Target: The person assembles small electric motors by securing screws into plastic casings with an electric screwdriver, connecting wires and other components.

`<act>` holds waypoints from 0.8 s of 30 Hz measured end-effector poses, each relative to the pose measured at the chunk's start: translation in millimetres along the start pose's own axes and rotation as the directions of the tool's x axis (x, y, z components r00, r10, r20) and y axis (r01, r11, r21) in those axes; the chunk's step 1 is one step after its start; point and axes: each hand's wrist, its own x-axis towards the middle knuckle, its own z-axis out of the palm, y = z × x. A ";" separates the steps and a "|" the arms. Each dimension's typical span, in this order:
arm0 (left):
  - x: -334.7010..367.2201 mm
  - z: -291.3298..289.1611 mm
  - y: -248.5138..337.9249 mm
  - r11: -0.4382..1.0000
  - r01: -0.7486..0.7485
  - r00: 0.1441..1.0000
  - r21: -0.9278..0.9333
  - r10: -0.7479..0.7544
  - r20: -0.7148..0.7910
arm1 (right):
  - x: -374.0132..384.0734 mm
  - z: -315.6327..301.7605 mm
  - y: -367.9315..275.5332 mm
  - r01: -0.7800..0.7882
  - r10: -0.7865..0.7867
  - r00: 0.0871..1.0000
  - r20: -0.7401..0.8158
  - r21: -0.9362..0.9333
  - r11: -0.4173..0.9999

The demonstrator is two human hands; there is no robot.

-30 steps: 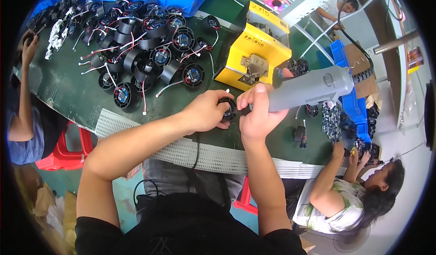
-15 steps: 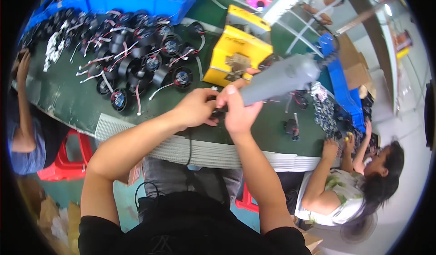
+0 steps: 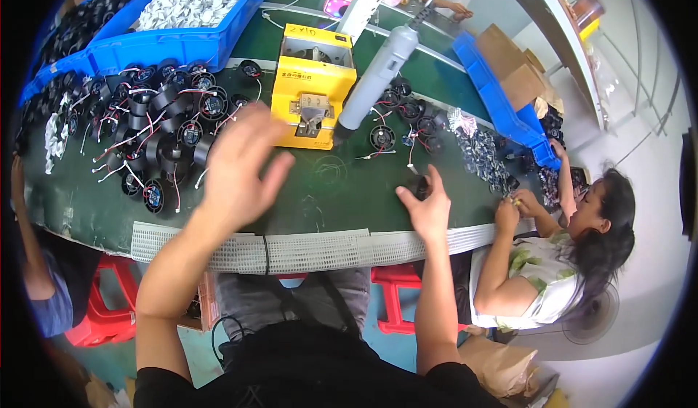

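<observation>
Right now, in the head view, the left hand [image 3: 236, 164] is lifted over the green bench [image 3: 342, 190] with its fingers spread wide and nothing in them; it hangs just beside the heap of small black fans [image 3: 156, 143] with red and white leads, which lies toward nine o'clock from it. The right hand [image 3: 429, 208] is down at the bench's near edge, toward four o'clock from the yellow box-shaped machine [image 3: 313, 88], with its fingers curled on one small black fan [image 3: 419, 186], which rests on the bench surface under them. The grey powered screwdriver [image 3: 378, 74] hangs free at twelve o'clock from that hand, its tip just beside the yellow machine, and no hand touches it.

As a judgement, one fan has had its turn at the driver and is being set off to the right, where a few others [image 3: 403, 114] lie; the large heap at the left looks unprocessed, so most of the work remains.
</observation>
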 end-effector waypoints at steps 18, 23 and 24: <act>-10.6 24.5 -7.9 -0.283 0.840 0.479 -0.463 -0.014 0.878 | -20.5 60.0 -71.0 -0.548 -0.188 0.761 0.621 0.771 0.324; -15.5 30.5 -11.5 -0.409 0.806 0.443 -0.428 -0.064 0.894 | -28.0 69.2 -70.2 -0.364 -0.198 0.856 0.477 0.829 0.426; -14.9 31.1 -11.8 -0.473 0.788 0.405 -0.394 -0.083 0.911 | -28.6 70.5 -67.2 -0.250 -0.250 0.867 0.431 0.811 0.530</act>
